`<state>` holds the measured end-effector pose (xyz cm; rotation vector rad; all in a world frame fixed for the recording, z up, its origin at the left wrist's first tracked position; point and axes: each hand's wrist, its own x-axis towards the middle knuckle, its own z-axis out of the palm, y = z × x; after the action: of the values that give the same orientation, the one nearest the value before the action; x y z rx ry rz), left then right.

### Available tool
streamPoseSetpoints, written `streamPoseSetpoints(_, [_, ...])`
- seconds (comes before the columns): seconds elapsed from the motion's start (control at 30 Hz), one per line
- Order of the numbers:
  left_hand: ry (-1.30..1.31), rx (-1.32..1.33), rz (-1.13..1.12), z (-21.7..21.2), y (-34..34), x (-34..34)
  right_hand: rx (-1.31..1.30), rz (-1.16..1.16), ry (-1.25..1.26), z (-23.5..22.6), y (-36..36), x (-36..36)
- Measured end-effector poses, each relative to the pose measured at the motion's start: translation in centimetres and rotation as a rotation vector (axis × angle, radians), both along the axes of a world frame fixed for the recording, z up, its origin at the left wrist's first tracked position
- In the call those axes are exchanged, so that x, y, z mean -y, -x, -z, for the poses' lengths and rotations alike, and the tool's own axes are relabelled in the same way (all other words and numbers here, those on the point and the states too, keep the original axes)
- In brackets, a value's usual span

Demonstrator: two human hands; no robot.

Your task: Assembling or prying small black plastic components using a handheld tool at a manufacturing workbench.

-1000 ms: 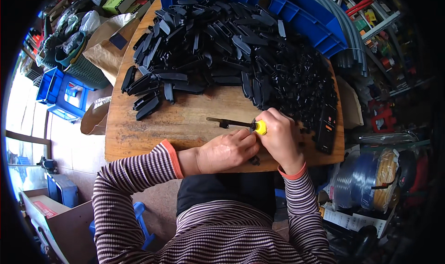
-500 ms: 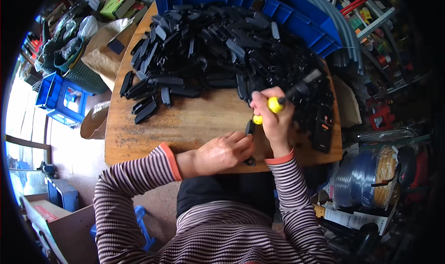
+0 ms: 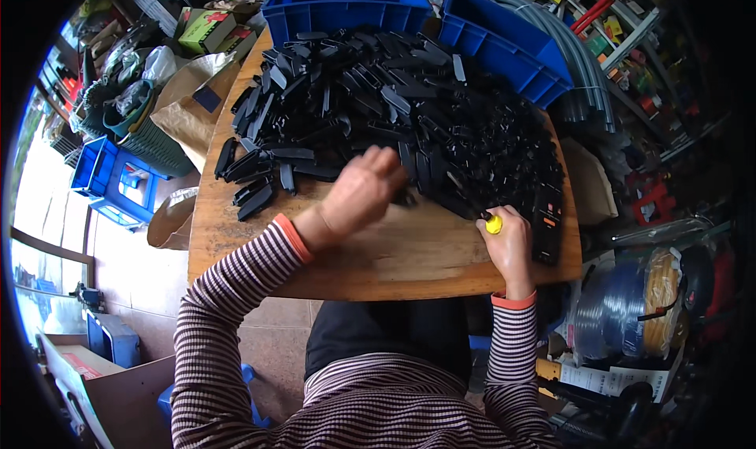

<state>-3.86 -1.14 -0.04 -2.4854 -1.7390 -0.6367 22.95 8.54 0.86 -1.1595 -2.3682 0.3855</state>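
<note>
My left hand point(image 3: 364, 191), smeared by motion, is over the near edge of a heap of black plastic parts point(image 3: 378, 87). A small dark piece point(image 3: 403, 198) shows blurred beside its fingers; whether the hand holds it cannot be made out. Closed around a yellow-handled screwdriver point(image 3: 494, 225), my right hand point(image 3: 510, 244) is at the right of the wooden table point(image 3: 417, 256), close to the small black parts. The screwdriver's far end is dark and hard to separate from the heap.
Two blue crates point(image 3: 504, 47) stand behind the heap. A flat black device point(image 3: 546, 224) with small coloured marks lies right of my right hand. Brown paper bags point(image 3: 189, 94) stand left of the table; clear and yellow coils point(image 3: 622, 303) sit to its right.
My left hand has moved up toward the heap from the table's front edge. My right hand has moved right and down with the screwdriver, away from the dark part. The hands are now apart.
</note>
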Motion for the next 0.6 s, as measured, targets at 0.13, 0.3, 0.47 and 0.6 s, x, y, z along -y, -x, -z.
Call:
streamPoseSetpoints(0.13, [-0.208,-0.159,-0.267,0.4,2.0,-1.2,0.089,-0.136,-0.007,-0.7,0.0,-0.4])
streamPoseSetpoints(0.3, [-0.226,-0.120,-0.240,1.1,1.3,-2.3,0.122,-0.142,0.122,-1.3,-0.3,0.0])
streamPoseSetpoints(0.47, [-0.091,-0.200,-0.221,0.5,0.3,-3.4,0.063,-0.153,0.107,-1.1,-0.7,0.0])
streamPoseSetpoints(0.6, [-0.015,-0.227,-0.219,0.0,0.0,-2.2,0.044,-0.147,0.117,-1.0,-1.1,0.0])
